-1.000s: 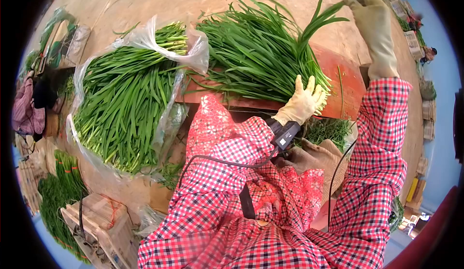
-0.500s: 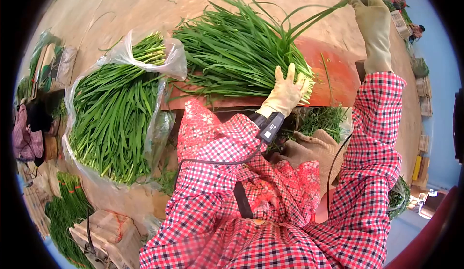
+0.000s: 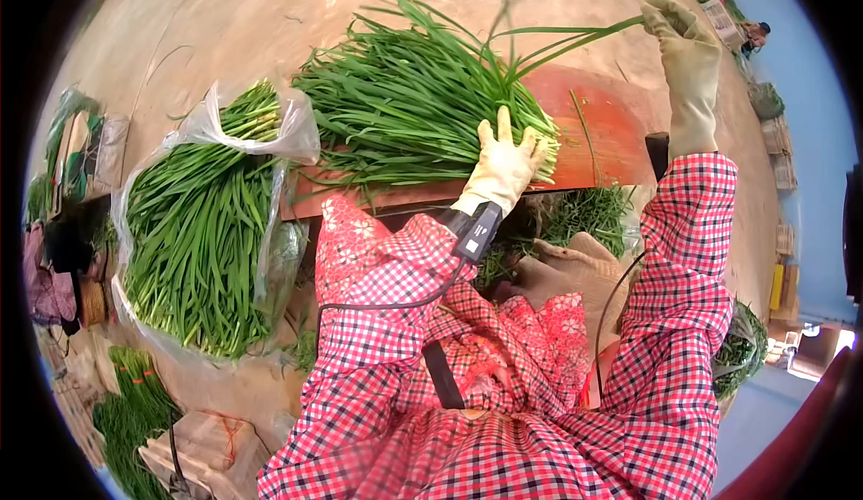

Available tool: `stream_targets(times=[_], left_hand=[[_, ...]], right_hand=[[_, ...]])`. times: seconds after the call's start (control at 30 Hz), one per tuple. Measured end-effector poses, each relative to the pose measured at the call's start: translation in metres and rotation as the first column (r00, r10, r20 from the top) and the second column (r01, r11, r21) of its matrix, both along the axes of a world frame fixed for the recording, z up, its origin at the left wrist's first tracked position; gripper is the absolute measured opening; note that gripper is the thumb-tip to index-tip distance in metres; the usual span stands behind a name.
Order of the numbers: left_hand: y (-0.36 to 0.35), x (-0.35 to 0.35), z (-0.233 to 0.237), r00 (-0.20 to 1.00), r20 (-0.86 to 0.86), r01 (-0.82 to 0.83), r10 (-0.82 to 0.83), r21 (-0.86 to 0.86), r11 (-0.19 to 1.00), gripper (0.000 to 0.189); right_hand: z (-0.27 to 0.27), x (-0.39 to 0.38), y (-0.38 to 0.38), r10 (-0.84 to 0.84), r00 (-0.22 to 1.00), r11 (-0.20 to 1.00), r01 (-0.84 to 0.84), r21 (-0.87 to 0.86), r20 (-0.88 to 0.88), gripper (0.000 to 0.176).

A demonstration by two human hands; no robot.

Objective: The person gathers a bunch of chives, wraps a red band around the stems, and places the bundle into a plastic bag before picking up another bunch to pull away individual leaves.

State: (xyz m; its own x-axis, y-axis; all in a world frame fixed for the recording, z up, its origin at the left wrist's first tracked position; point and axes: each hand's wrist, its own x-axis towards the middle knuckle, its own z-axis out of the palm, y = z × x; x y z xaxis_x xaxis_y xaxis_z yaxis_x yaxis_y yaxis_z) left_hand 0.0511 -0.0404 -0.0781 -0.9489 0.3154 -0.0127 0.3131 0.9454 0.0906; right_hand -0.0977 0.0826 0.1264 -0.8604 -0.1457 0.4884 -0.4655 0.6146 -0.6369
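A large bunch of green chives (image 3: 409, 105) lies across a red wooden board (image 3: 604, 123). My left hand (image 3: 503, 160), in a pale yellow glove, presses flat on the cut ends of the bunch with fingers spread. My right hand (image 3: 680, 28), in a greenish glove, is raised at the far right and pinches the tips of a few long chive leaves (image 3: 575, 40) that stretch from the bunch to it. Both arms wear red checked sleeves.
A clear plastic bag (image 3: 202, 221) full of chives lies to the left on the sandy floor. More bundled chives (image 3: 126, 410) and cardboard (image 3: 202, 451) sit at lower left. Trimmings (image 3: 593, 217) lie under the board. Crates and distant people are at the far right.
My right hand has come slightly down and kept hold of the leaf tips, drawing them out sideways. My left hand slid a little left along the bunch's ends.
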Motion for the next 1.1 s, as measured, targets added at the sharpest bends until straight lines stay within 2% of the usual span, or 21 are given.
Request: stream_targets(times=[0.23,0.37,0.4,0.5,0.6,0.7,0.8,0.9,1.0,1.1], left_hand=[[-0.008,-0.011,0.006,0.999,0.049,0.005,-0.006,0.032,0.999,0.045],[-0.008,-0.015,0.010,0.990,0.141,0.032,-0.026,-0.038,0.999,0.057],[-0.010,-0.013,0.022,0.987,0.158,0.044,-0.032,-0.075,0.996,0.066],[-0.009,-0.012,0.024,0.990,0.138,0.026,-0.016,-0.071,0.997,0.069],[-0.010,-0.015,0.027,0.990,0.137,0.028,-0.020,-0.054,0.998,0.065],[-0.011,-0.013,0.027,0.991,0.129,0.035,-0.027,-0.061,0.998,0.056],[-0.009,-0.016,0.020,0.993,0.118,0.029,-0.027,-0.011,1.000,0.052],[-0.009,-0.018,0.022,0.987,0.158,0.040,-0.040,0.003,0.999,0.052],[-0.008,-0.018,0.025,0.986,0.165,0.038,-0.036,-0.009,0.999,0.055],[-0.007,-0.018,0.028,0.980,0.198,0.043,-0.035,-0.036,0.998,0.056]], right_hand=[[-0.007,0.004,-0.008,0.107,0.993,0.991,-0.102,-0.086,0.044,0.021],[-0.016,-0.010,-0.015,0.189,0.980,0.967,-0.176,-0.186,0.058,0.022],[-0.013,-0.013,-0.018,0.175,0.984,0.973,-0.166,-0.162,0.045,0.022],[-0.016,-0.023,-0.025,0.169,0.985,0.979,-0.163,-0.127,0.037,0.024],[-0.022,-0.035,-0.026,0.213,0.975,0.968,-0.202,-0.147,0.065,0.029],[-0.020,-0.027,-0.046,0.167,0.981,0.960,-0.139,-0.243,0.099,0.014],[-0.031,-0.049,-0.049,0.224,0.961,0.954,-0.182,-0.240,0.162,0.018],[-0.036,-0.055,-0.056,0.208,0.961,0.968,-0.175,-0.180,0.185,0.018],[-0.054,-0.067,-0.050,0.270,0.932,0.937,-0.197,-0.288,0.242,0.031],[-0.071,-0.048,-0.059,0.151,0.963,0.973,-0.105,-0.205,0.224,0.022]])
